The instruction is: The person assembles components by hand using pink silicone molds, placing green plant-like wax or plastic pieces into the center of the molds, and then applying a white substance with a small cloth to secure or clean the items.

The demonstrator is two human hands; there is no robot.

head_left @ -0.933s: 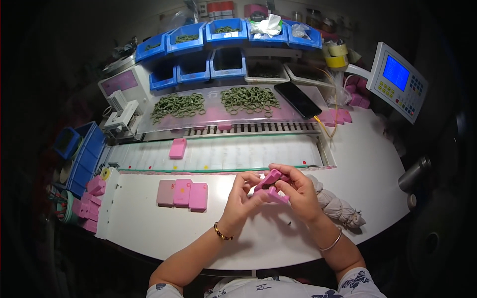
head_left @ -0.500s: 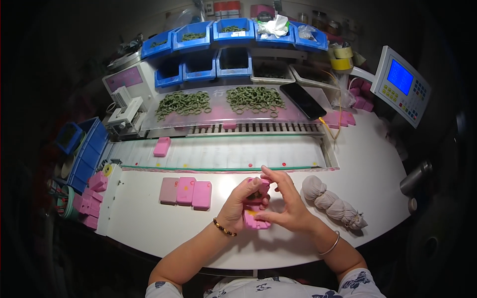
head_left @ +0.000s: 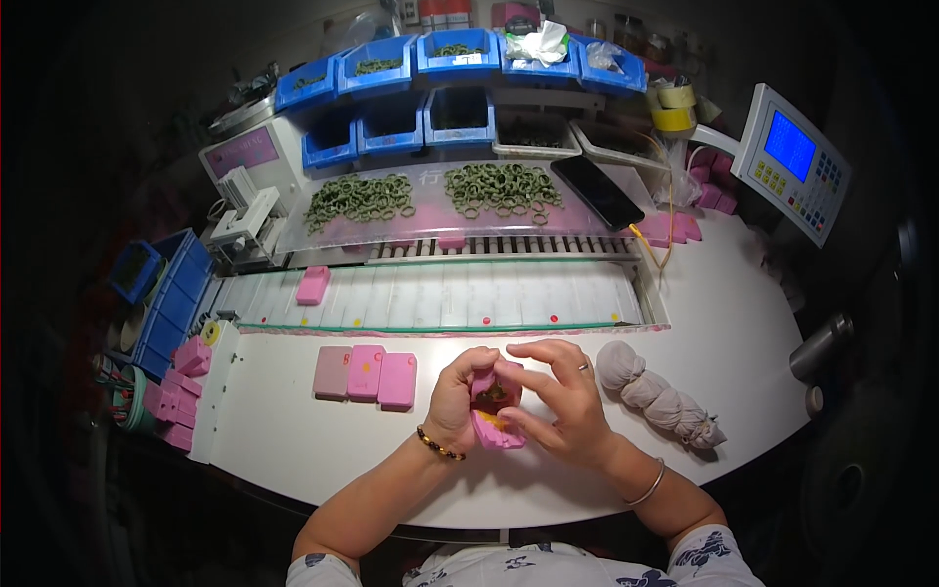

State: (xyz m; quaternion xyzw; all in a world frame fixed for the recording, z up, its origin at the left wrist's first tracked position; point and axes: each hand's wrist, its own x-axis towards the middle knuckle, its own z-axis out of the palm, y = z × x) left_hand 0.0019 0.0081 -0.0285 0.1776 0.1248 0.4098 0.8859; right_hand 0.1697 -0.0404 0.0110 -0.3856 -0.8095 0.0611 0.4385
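Observation:
A pink two-part block mould (head_left: 499,435) is held over the table's near middle, its halves spread apart with dark and yellow patches inside. My left hand (head_left: 456,396) is closed round its left side, the thumb up along the top half. From the right, my right hand (head_left: 572,406) grips the mould lightly between thumb and index finger, with another finger stretched out above it. What exactly lies inside is too small to make out. Left of my hands lie two pink blocks (head_left: 397,380) and a duller pinkish block (head_left: 332,373), side by side.
Behind my hands, a glass-edged track (head_left: 411,293) carries a pink block (head_left: 313,285). A clear sheet beyond bears two heaps of green rings (head_left: 504,188) and a phone (head_left: 598,193). Twisted cloth (head_left: 655,393) lies right; blue bins (head_left: 458,115), a control panel (head_left: 790,161) stand around.
My right hand has rolled over, and its thumb has lifted off the mould's lower half. The top half now leans more open toward me, showing its inside. My left hand keeps its hold.

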